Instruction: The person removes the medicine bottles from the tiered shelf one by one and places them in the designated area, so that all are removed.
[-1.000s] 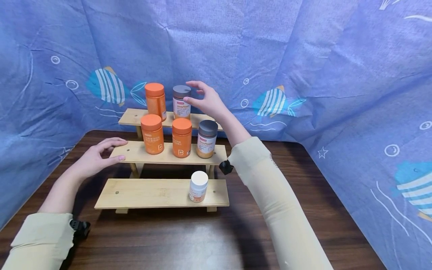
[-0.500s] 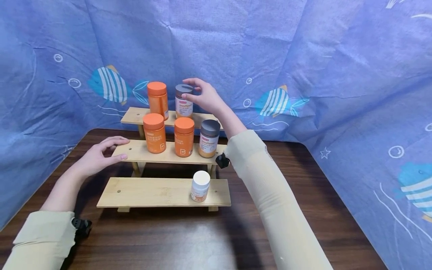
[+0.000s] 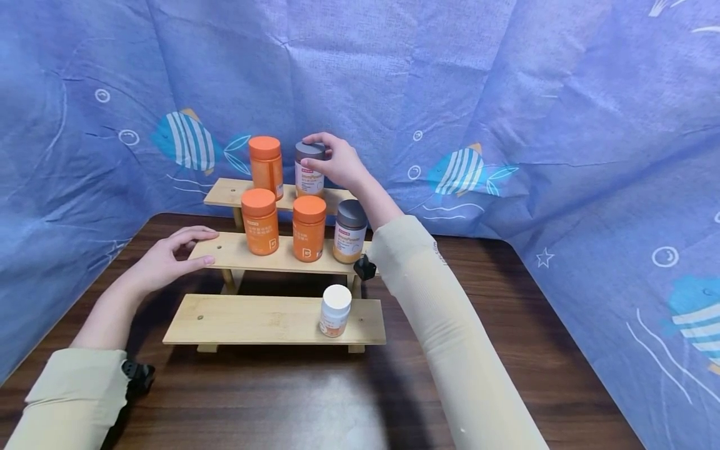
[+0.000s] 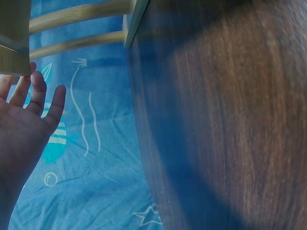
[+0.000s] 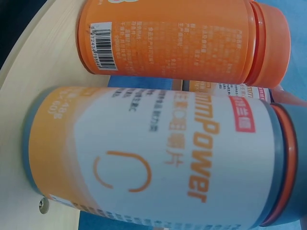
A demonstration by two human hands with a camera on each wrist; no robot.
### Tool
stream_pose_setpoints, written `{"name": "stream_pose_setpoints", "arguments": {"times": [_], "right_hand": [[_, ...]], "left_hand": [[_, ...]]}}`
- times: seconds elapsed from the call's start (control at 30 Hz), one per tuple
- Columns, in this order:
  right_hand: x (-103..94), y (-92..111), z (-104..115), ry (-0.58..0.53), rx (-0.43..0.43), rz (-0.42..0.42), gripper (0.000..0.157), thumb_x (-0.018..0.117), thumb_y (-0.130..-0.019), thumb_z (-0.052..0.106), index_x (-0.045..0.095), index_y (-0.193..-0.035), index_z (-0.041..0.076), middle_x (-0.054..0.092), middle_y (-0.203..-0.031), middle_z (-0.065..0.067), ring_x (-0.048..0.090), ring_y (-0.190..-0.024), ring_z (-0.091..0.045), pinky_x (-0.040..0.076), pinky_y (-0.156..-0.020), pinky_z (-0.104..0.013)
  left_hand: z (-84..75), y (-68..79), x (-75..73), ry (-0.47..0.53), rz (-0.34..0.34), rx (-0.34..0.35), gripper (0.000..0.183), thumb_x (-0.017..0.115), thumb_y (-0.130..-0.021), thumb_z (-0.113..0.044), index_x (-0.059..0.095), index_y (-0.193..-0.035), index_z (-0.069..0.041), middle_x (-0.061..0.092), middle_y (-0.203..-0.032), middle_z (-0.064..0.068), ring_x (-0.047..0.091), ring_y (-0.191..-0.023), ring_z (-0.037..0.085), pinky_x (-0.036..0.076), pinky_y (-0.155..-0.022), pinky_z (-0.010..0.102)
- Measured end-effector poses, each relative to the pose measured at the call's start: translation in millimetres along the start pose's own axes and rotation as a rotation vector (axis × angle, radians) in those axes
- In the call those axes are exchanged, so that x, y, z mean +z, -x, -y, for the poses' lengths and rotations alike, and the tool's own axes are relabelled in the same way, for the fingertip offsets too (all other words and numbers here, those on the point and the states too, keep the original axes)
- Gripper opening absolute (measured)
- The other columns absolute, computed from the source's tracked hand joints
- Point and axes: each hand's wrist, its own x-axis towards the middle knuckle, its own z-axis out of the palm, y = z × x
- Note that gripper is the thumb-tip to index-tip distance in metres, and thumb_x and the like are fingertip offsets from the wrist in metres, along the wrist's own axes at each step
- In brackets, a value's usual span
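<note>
A three-tier wooden stand holds several supplement bottles. On its top tier, my right hand grips a grey-lidded bottle by the lid, thumb in front and fingers behind; the bottle stands upright. My left hand holds the left end of the middle tier, thumb at the front edge and fingers at the back corner. The left wrist view shows fingers against the board. In the right wrist view another grey-lidded bottle fills the foreground and mostly hides the gripped one.
An orange bottle stands left of the gripped one. The middle tier carries two orange bottles and a grey-lidded bottle. A small white bottle is on the lowest tier. Blue fish-print cloth hangs behind the dark table.
My right hand has moved slightly down and left, its fingers coming round the grey lid. The left hand keeps its hold on the stand. The head view has shifted a little.
</note>
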Motion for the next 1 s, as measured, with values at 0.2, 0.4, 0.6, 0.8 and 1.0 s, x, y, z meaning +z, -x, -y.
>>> {"name": "stream_pose_setpoints", "arguments": {"times": [0.2,0.4,0.6,0.8,1.0], "right_hand": [[-0.6,-0.7,0.0,-0.004,-0.012,-0.008,0.043,0.069,-0.087,0.027,0.057,-0.127,0.021,0.058,-0.122,-0.002,0.056,-0.109,-0.015,0.046,-0.088,-0.030],[-7.6,1.3,-0.3,-0.001,-0.030,-0.026,0.042,0.068,-0.087,0.026,0.057,-0.127,0.021,0.058,-0.123,-0.002,0.056,-0.110,-0.015,0.046,-0.088,-0.030],[-17.0,4.7,0.5,-0.024,-0.007,-0.031,0.043,0.068,-0.087,0.027,0.057,-0.128,0.023,0.057,-0.126,-0.001,0.054,-0.113,-0.014,0.046,-0.090,-0.031],[-27.4,10.1,0.9,-0.069,-0.007,-0.050,0.044,0.070,-0.086,0.026,0.057,-0.128,0.022,0.057,-0.125,-0.003,0.057,-0.112,-0.014,0.046,-0.091,-0.031],[-38.8,17.4,-1.8,-0.129,-0.021,-0.062,0.044,0.071,-0.085,0.024,0.058,-0.127,0.021,0.058,-0.123,-0.003,0.060,-0.107,-0.014,0.047,-0.090,-0.032]], "left_hand": [[-0.1,0.2,-0.9,-0.008,-0.007,-0.006,0.049,0.072,-0.084,-0.019,0.055,-0.130,-0.015,0.044,-0.136,0.002,0.039,-0.098,0.004,0.031,-0.079,0.019],[-2.0,-0.4,-1.5,-0.017,-0.002,-0.005,0.049,0.071,-0.085,-0.020,0.055,-0.131,-0.015,0.044,-0.136,0.002,0.039,-0.100,0.004,0.031,-0.080,0.021],[-0.6,-0.8,-1.7,-0.033,0.004,-0.018,0.050,0.071,-0.085,-0.021,0.054,-0.131,-0.016,0.043,-0.138,0.002,0.039,-0.100,0.006,0.031,-0.081,0.027],[-0.1,-1.6,-1.8,-0.045,0.014,-0.034,0.050,0.071,-0.085,-0.023,0.054,-0.132,-0.017,0.042,-0.139,0.003,0.038,-0.103,0.006,0.030,-0.082,0.028],[0.0,-2.1,0.0,-0.038,0.010,-0.028,0.049,0.071,-0.085,-0.022,0.054,-0.131,-0.016,0.043,-0.137,0.002,0.038,-0.096,0.005,0.031,-0.080,0.026]]}}
